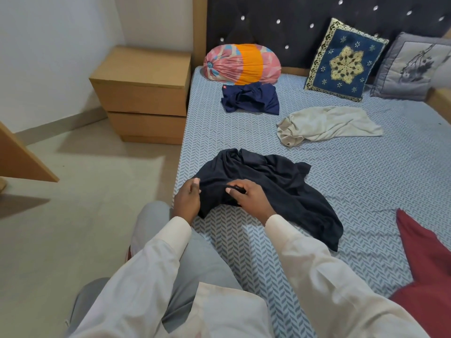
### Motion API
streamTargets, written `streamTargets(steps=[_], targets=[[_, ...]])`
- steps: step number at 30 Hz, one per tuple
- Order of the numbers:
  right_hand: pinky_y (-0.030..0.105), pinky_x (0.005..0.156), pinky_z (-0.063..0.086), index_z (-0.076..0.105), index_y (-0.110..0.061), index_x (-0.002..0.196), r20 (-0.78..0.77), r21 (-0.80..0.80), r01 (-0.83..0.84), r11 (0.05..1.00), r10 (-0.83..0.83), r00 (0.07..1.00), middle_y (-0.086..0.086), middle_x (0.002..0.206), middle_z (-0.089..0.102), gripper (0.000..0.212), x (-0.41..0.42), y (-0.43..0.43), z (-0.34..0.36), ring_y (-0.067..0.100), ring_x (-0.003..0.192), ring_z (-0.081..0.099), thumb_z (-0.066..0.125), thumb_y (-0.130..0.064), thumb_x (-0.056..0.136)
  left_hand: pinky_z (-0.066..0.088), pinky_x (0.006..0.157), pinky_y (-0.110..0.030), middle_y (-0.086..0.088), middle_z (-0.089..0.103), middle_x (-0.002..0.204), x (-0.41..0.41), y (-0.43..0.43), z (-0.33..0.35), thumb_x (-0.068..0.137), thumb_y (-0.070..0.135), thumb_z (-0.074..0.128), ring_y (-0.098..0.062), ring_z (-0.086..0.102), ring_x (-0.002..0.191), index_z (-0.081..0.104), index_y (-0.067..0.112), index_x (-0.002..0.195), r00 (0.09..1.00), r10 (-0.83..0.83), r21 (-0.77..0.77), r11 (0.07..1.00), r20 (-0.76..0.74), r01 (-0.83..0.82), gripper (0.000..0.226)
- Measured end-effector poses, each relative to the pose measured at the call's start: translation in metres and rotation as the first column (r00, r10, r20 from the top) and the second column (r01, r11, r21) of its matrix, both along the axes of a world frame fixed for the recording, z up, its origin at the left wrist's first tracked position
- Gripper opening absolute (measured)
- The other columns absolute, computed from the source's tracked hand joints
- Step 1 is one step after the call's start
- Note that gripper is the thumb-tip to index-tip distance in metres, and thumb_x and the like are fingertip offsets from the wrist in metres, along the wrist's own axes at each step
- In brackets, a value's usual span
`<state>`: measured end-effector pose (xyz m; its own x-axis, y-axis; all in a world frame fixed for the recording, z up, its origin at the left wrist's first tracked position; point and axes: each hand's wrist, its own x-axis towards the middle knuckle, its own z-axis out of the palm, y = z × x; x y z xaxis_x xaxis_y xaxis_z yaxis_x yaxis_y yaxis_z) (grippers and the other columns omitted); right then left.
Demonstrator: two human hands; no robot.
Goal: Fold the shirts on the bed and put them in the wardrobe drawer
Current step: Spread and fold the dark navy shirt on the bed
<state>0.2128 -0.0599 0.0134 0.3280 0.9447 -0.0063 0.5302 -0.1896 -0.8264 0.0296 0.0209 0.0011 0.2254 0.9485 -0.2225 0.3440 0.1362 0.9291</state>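
A crumpled black shirt [273, 184] lies near the left edge of the bed [366, 181], which has a blue patterned sheet. My left hand [186, 200] pinches the shirt's near left edge. My right hand [246, 193] grips a fold of the same shirt a little to the right. Farther up the bed lie a bunched navy shirt [251, 98] and a crumpled beige shirt [327, 125]. A dark red garment [427, 264] lies at the bed's near right.
A colourful bolster [241, 64] and two cushions [346, 61] lean on the dark headboard. A wooden bedside cabinet [144, 93] with drawers stands left of the bed. A wooden panel edge [22, 159] juts in at the far left over the tiled floor.
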Motion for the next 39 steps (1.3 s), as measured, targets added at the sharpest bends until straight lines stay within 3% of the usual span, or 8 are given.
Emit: streamTargets(steps=[5, 10, 15, 21, 24, 29, 34, 39], targets=[[0.008, 0.088, 0.041, 0.075, -0.026, 0.105, 0.031, 0.001, -0.027, 1.000, 0.027, 0.999, -0.006, 0.102, 0.067, 0.019, 0.000, 0.000, 0.002, 0.002, 0.096, 0.060, 0.065, -0.019, 0.090, 0.053, 0.092, -0.050, 0.005, 0.067, 0.103, -0.002, 0.000, 0.004, 0.089, 0.059, 0.046, -0.023, 0.063, 0.098, 0.063, 0.036, 0.104, 0.998, -0.054, -0.035, 0.998, -0.016, 0.054, 0.033], [0.003, 0.086, 0.037, 0.073, -0.024, 0.104, 0.071, -0.011, -0.048, 0.999, 0.049, 0.996, -0.008, 0.105, 0.066, 0.026, -0.002, 0.003, 0.004, 0.000, 0.099, 0.058, 0.059, -0.007, 0.089, 0.054, 0.090, -0.036, 0.007, 0.069, 0.106, -0.002, -0.004, 0.011, 0.083, 0.039, 0.072, -0.013, 0.064, 0.097, 0.069, 0.030, 0.111, 0.993, -0.092, -0.005, 0.996, 0.078, 0.092, 0.029], [0.017, 0.086, 0.048, 0.068, -0.026, 0.106, 0.029, -0.020, 0.002, 1.000, -0.001, 1.000, -0.009, 0.105, 0.068, 0.024, -0.005, 0.002, 0.001, 0.004, 0.098, 0.062, 0.064, -0.014, 0.086, 0.055, 0.088, -0.030, 0.003, 0.075, 0.095, -0.006, -0.004, 0.018, 0.084, 0.009, 0.073, -0.009, 0.069, 0.092, 0.076, 0.015, 0.099, 0.971, -0.205, 0.050, 0.978, 0.122, 0.200, 0.016], [0.035, 0.081, 0.050, 0.062, -0.022, 0.097, 0.262, -0.229, 0.102, 0.968, -0.040, 0.964, 0.000, 0.096, 0.066, 0.023, 0.036, -0.052, -0.028, 0.023, 0.093, 0.063, 0.068, -0.014, 0.076, 0.046, 0.063, -0.010, 0.004, 0.071, 0.080, -0.022, 0.020, 0.057, 0.086, 0.000, 0.068, 0.003, 0.062, 0.065, 0.074, 0.004, 0.096, 0.956, -0.185, 0.156, 0.976, 0.226, 0.152, 0.012], [0.035, 0.078, 0.049, 0.064, -0.019, 0.094, 0.360, -0.214, 0.297, 0.930, -0.208, 0.910, 0.005, 0.097, 0.066, 0.022, 0.073, -0.097, -0.035, 0.028, 0.094, 0.063, 0.062, -0.009, 0.074, 0.042, 0.046, -0.019, 0.007, 0.067, 0.065, -0.034, 0.031, 0.059, 0.087, 0.011, 0.070, -0.009, 0.047, 0.051, 0.077, 0.017, 0.092, 0.977, -0.158, 0.171, 0.976, 0.140, 0.133, 0.011], [0.037, 0.081, 0.049, 0.072, -0.015, 0.105, 0.458, -0.039, 0.496, 0.867, -0.426, 0.781, 0.009, 0.106, 0.062, 0.024, 0.111, -0.125, -0.019, 0.031, 0.099, 0.060, 0.060, -0.009, 0.086, 0.052, 0.057, -0.023, 0.003, 0.072, 0.080, -0.039, 0.038, 0.062, 0.083, 0.010, 0.072, -0.014, 0.063, 0.064, 0.075, 0.021, 0.099, 0.967, -0.216, 0.185, 0.953, -0.131, 0.238, 0.019], [0.034, 0.080, 0.047, 0.071, -0.017, 0.103, 0.467, -0.127, 0.500, 0.856, -0.393, 0.792, 0.013, 0.106, 0.068, 0.024, 0.123, -0.120, 0.005, 0.033, 0.098, 0.063, 0.057, -0.010, 0.085, 0.048, 0.076, -0.026, 0.001, 0.072, 0.095, -0.034, 0.039, 0.067, 0.078, 0.017, 0.075, -0.021, 0.065, 0.088, 0.077, 0.023, 0.094, 0.791, -0.166, 0.283, 0.874, -0.588, 0.394, 0.017], [0.034, 0.084, 0.051, 0.062, 0.000, 0.113, 0.361, -0.729, 0.258, 0.633, 0.036, 0.932, 0.015, 0.109, 0.064, 0.034, 0.112, -0.123, 0.013, 0.031, 0.104, 0.063, 0.059, -0.028, 0.095, 0.048, 0.072, -0.031, -0.007, 0.062, 0.106, -0.026, 0.022, 0.066, 0.087, 0.020, 0.058, -0.030, 0.063, 0.094, 0.069, 0.019, 0.102, 0.333, -0.110, 0.142, 0.750, -0.937, 0.646, 0.019]])
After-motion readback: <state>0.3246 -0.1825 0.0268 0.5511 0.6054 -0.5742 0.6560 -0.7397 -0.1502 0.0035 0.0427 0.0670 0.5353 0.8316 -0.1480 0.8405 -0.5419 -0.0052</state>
